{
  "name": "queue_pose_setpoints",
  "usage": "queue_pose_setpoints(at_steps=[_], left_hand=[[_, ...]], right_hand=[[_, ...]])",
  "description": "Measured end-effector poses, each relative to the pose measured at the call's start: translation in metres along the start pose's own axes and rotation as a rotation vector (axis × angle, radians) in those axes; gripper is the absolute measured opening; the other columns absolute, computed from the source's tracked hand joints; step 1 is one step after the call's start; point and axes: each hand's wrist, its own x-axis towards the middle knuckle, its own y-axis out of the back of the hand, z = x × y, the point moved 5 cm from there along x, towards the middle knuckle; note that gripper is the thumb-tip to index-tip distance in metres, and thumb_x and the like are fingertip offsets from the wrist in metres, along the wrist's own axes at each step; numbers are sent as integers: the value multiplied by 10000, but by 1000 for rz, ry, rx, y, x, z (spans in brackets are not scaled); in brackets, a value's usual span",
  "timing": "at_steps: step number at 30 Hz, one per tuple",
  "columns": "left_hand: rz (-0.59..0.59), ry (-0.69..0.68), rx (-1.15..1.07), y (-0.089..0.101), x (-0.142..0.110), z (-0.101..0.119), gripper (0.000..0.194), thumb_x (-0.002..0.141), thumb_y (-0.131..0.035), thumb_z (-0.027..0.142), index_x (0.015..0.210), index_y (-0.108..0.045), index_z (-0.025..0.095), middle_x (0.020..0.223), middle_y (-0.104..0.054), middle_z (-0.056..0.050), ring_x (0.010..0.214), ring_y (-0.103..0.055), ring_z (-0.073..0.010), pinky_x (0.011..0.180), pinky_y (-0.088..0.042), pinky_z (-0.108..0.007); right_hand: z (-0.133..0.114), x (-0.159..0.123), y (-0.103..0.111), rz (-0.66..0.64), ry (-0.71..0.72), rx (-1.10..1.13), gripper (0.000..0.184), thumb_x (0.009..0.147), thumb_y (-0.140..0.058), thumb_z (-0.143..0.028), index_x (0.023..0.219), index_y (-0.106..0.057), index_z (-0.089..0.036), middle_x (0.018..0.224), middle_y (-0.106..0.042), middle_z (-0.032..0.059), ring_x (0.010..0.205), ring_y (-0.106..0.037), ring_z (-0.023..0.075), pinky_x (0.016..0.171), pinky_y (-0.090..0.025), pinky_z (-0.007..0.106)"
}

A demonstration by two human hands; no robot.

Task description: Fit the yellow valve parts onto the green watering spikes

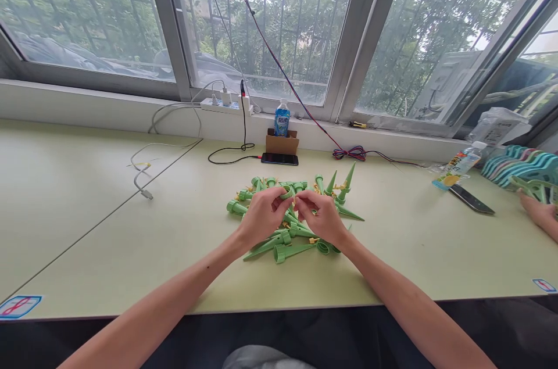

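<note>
A pile of green cone-shaped plastic spikes (296, 224) with small yellow fittings lies in the middle of the pale green table (131, 241). My left hand (261, 215) and my right hand (322, 215) meet above the pile, fingers pinched. The left hand is closed on the collar end of a green spike (286, 193). The right hand pinches a small yellow fitting (296, 201) right against that spike. Both forearms reach in from the bottom edge.
A cardboard box (282, 142) with a blue bottle (282, 118) and a black phone (279, 158) sit behind the pile. A power strip (222, 103) and cables lie on the sill. At right are a bottle (462, 164), another phone (471, 199), stacked teal parts (518, 164) and another person's hand (538, 212).
</note>
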Motion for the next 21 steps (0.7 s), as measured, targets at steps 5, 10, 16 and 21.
queue_pose_setpoints(at_steps=[5, 10, 16, 21], left_hand=[[23, -17, 21, 2, 0, 1, 301, 929, -539, 326, 672, -460, 192, 612, -520, 22, 581, -499, -131, 572, -390, -263], [25, -27, 25, 2, 0, 2, 297, 926, -544, 322, 671, -465, 192, 604, -529, 23, 575, -504, -130, 564, -391, -260], [31, -27, 31, 2, 0, 1, 294, 923, -549, 317, 670, -468, 192, 622, -540, 18, 583, -507, -132, 576, -398, -262], [23, -24, 43, 2, 0, 1, 263, 927, -547, 327, 705, -502, 192, 651, -551, 11, 601, -517, -139, 595, -405, -270]], right_hand=[[-3, -1, -1, -19, 5, -29, 218, 967, -547, -405, 959, -625, -201, 723, -657, 18, 559, -617, 134, 574, -523, 261], [-2, -2, -2, -11, 13, -48, 224, 967, -541, -406, 943, -629, -202, 720, -659, 17, 547, -609, 129, 566, -518, 257], [-1, -1, -2, 8, 21, -78, 207, 965, -534, -377, 932, -643, -205, 699, -651, 12, 543, -603, 130, 561, -505, 252], [-1, 0, -2, 8, 36, -82, 185, 962, -537, -346, 918, -645, -202, 696, -642, 9, 538, -589, 126, 555, -492, 246]])
